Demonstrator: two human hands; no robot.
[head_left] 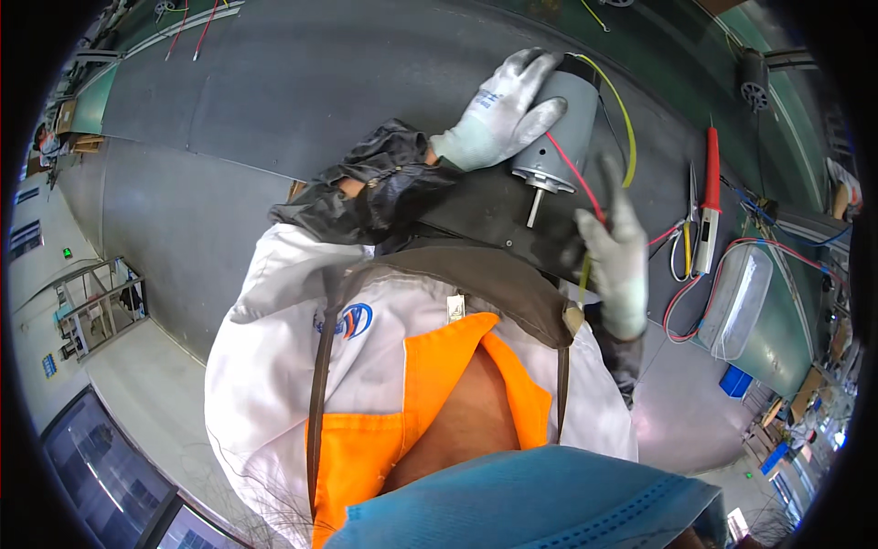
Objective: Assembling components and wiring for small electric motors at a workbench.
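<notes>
A grey cylindrical electric motor (572,114) lies on the dark bench in front of me, its metal shaft (536,209) pointing toward my body. My left hand (501,114), in a white-grey work glove, is closed over the motor's left side. From the motor come a red wire (574,172) and a yellow-green wire (629,128), both curving to the right. My right hand (617,265), gloved too, is raised by these wires, right of the shaft. Motion smears its fingers, and whether it grips a wire is unclear.
Right of my hands lie a red-handled tool (711,183), scissors (688,233) and a clear elongated case (739,302) with red and blue cables around it. A blue box (735,382) sits beyond it. Loose red wires (203,38) lie at the far left. Another person (843,188) is at the right edge.
</notes>
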